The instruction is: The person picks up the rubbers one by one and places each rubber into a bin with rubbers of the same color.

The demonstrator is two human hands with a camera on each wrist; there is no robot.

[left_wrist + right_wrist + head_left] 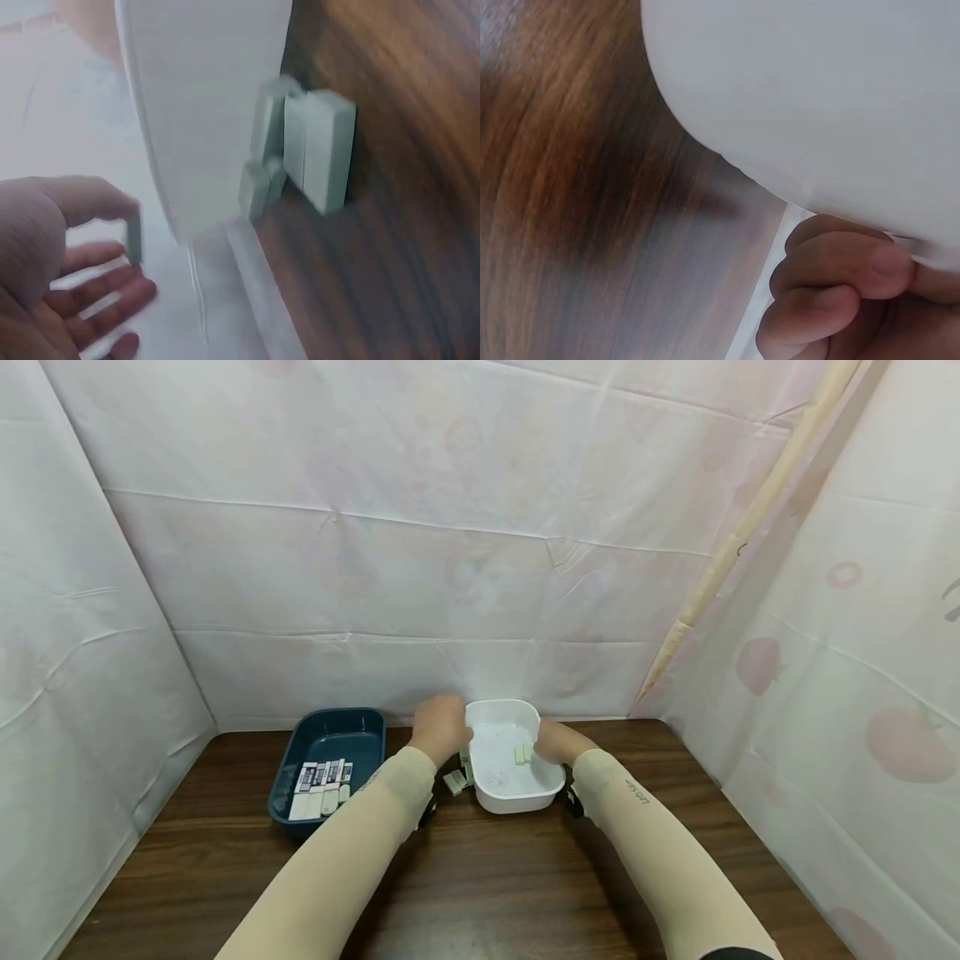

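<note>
A white tub [525, 800] stands mid-table against the back wall. My left hand [441, 725] is at its far left rim. In the left wrist view that hand [112, 289] lies beside the tub's wall [210, 112], and a small pale green eraser [133, 236] shows between thumb and forefinger, blurred. My right hand [551, 743] grips the tub's right rim, and its fingers [840, 289] curl under the edge of the tub [817, 97]. Pale green erasers [522, 753] lie inside the tub. More erasers [454, 781] [319, 154] lie on the table against its left side.
A dark blue tray [288, 777] sits left of the tub, with several sleeved erasers [321, 783] lined up at its near end. The brown wooden table [487, 893] is walled in by white sheeting at the back and both sides.
</note>
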